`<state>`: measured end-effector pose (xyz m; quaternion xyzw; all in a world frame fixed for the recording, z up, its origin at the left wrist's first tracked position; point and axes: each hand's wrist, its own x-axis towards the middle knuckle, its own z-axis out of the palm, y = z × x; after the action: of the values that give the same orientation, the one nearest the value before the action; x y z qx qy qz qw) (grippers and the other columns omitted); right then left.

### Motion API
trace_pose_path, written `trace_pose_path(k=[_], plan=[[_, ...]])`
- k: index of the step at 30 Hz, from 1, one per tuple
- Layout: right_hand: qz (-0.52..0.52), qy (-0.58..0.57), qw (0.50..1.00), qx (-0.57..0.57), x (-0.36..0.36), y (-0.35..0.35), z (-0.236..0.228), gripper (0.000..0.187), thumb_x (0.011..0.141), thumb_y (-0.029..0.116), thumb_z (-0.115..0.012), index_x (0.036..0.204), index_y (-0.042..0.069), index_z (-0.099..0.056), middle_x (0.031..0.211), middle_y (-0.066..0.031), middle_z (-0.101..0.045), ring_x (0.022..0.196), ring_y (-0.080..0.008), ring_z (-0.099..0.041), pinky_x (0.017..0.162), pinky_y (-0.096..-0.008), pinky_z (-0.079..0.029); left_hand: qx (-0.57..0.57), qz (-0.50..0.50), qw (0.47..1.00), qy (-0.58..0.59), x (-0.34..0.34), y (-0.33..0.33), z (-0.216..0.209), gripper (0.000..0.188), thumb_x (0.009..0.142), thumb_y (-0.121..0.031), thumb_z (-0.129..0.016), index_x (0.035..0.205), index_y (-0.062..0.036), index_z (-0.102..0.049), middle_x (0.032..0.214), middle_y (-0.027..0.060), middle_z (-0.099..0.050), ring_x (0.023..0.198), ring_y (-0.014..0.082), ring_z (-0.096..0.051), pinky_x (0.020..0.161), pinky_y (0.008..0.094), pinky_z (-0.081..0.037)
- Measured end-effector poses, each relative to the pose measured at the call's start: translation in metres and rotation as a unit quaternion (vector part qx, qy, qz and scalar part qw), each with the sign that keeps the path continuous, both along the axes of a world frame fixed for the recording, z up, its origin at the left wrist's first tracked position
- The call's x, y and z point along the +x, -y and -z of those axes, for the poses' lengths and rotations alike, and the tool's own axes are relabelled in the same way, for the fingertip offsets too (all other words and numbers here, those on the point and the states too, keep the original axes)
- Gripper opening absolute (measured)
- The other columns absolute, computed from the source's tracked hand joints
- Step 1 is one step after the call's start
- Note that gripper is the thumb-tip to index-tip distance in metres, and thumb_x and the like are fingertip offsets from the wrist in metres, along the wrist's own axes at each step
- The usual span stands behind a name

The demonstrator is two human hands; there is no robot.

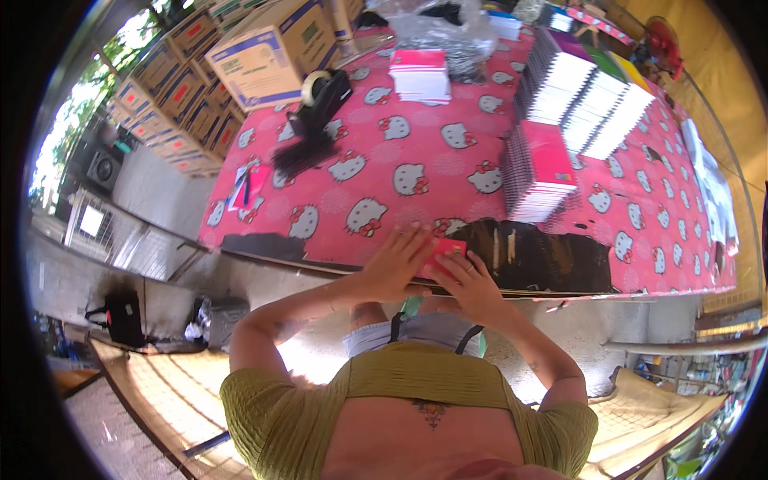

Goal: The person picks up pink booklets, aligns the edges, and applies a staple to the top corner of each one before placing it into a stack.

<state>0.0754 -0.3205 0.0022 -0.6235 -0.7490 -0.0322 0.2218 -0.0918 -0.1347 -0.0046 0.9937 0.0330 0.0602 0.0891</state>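
A small red-covered notebook [450, 247] lies at the table's near edge, right in front of me. Over its left side my left hand [398, 260] rests flat, fingers stretched out. My right hand [470, 282] lies across the lower right part of the cover with its fingers extended and slightly apart. Between them the hands hide much of the notebook, so its binding edge cannot be made out. Just beyond on the right stands a stack of red spiral notebooks [550, 154].
Taller spiral-bound stacks [596, 100] rise behind it. A red-topped paper pile [420, 76], a black tape dispenser [326, 100] and black binding wires [302, 156] sit on the pink cat-print tablecloth [410, 180], torn near the front. Cardboard boxes [276, 52] stand far left.
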Motion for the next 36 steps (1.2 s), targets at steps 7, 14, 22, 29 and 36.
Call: trace_pose_path(k=[7,14,22,29,36], plan=[[-0.008,-0.073,0.995,0.064,-0.002,-0.007,0.006,0.033,0.084,0.010,-0.063,0.116,0.013,-0.067,0.109,-0.0088,-0.067,0.105,-0.0281,-0.063,0.090,-0.0413,-0.052,-0.336,-0.149,0.921,-0.127,-0.001,-0.107,-0.031,0.057,0.078,-0.030,-0.076,0.123,0.0011,-0.061,0.121,0.0256,-0.061,0.115,0.0383,-0.060,0.094,0.0420,-0.050],[0.050,-0.240,0.968,0.045,0.037,-0.068,-0.041,0.024,0.085,0.005,-0.068,0.109,0.005,-0.069,0.099,-0.0144,-0.066,0.090,-0.0315,-0.066,0.076,-0.0373,-0.053,0.232,-0.302,0.910,0.164,-0.040,-0.250,0.017,0.020,0.090,-0.010,-0.059,0.109,-0.0036,-0.063,0.093,0.0143,-0.060,0.092,0.0331,-0.062,0.079,0.0446,-0.053],[0.090,-0.619,0.774,0.098,0.039,-0.079,0.019,0.031,0.086,0.002,-0.073,0.116,0.004,-0.064,0.104,-0.0091,-0.069,0.093,-0.0152,-0.065,0.080,-0.0285,-0.054,0.004,-0.330,0.888,0.321,0.010,-0.153,-0.017,0.023,0.095,-0.016,-0.057,0.114,-0.0031,-0.054,0.097,0.0153,-0.060,0.084,0.0372,-0.063,0.071,0.0450,-0.052],[0.080,-0.622,0.778,0.018,0.034,-0.094,0.018,0.029,0.087,0.006,-0.074,0.115,0.001,-0.066,0.103,-0.0052,-0.069,0.093,-0.0102,-0.063,0.082,-0.0252,-0.052,-0.497,-0.236,0.772,0.318,0.025,-0.027,0.018,0.046,0.102,-0.021,-0.049,0.141,0.0018,-0.044,0.129,0.0132,-0.057,0.113,0.0157,-0.052,0.102,0.0320,-0.041],[0.083,-0.597,0.798,0.017,0.040,-0.093,0.027,0.026,0.087,0.007,-0.072,0.112,0.000,-0.069,0.102,-0.0030,-0.070,0.093,-0.0087,-0.062,0.084,-0.0249,-0.050,-0.251,-0.268,0.870,0.329,0.008,-0.061,-0.027,0.033,0.100,-0.021,-0.056,0.129,-0.0064,-0.058,0.076,0.0121,-0.063,0.060,0.0222,-0.060,0.056,0.0367,-0.048]])
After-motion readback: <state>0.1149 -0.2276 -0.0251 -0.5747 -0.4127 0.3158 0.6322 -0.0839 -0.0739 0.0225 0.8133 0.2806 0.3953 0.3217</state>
